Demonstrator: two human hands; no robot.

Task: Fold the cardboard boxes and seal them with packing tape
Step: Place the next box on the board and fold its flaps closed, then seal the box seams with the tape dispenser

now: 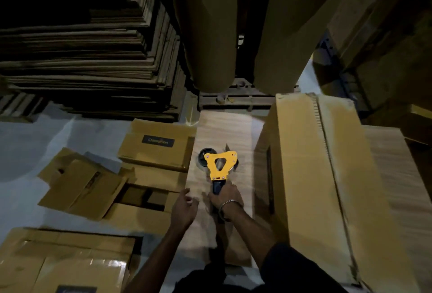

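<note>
- Right hand (226, 195) is wrapped round the dark handle of the yellow plastic tape dispenser (219, 164); left hand (184, 206) hovers loose, fingers relaxed, holding nothing.
- Dispenser sits over the pale cardboard box (224, 133) in front.
- I'd flatten the flaps with the free hand, then pull straight along the seam.

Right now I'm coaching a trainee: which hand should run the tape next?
Right. The right hand already grips the yellow tape dispenser by its handle on the cardboard box; the left hand hovers open beside it, free to steady.
</note>
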